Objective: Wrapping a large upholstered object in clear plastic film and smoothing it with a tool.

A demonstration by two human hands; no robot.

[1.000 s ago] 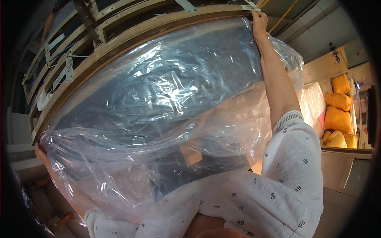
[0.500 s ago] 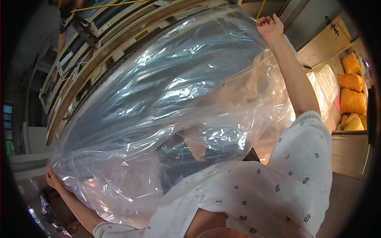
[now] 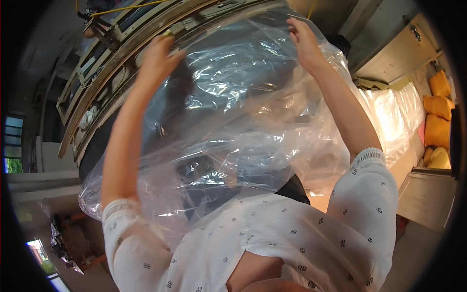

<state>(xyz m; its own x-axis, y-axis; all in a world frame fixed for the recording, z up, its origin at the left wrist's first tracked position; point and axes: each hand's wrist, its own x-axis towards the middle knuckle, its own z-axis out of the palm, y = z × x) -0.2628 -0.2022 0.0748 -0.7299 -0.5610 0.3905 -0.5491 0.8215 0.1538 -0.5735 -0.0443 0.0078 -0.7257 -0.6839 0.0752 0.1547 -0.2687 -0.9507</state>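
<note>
A large clear plastic sheet (image 3: 228,102), creased and shiny, spreads in front of me over dark material (image 3: 97,146). My left hand (image 3: 163,56) is at the sheet's far left edge, near the wooden frame. Slightly smeared by motion, it has its thumb stretched away from the fingers and nothing visible in its grip. Over the far right part of the sheet is my right hand (image 3: 305,46), its fingers loosely bent and apart. Whether that hand touches the film I cannot tell. Both arms reach forward across the plastic.
A curved wooden frame (image 3: 104,80) with metal fittings borders the sheet at the far left. A yellow cord (image 3: 131,7) runs above it. Orange bundles (image 3: 438,129) sit at the right, beyond more bright plastic (image 3: 391,114). A wooden panel (image 3: 396,53) stands far right.
My left hand has gone from the sheet's near left corner up to its far left edge, letting the corner go. My right hand has shifted left. The sheet's left side has slackened, baring dark material.
</note>
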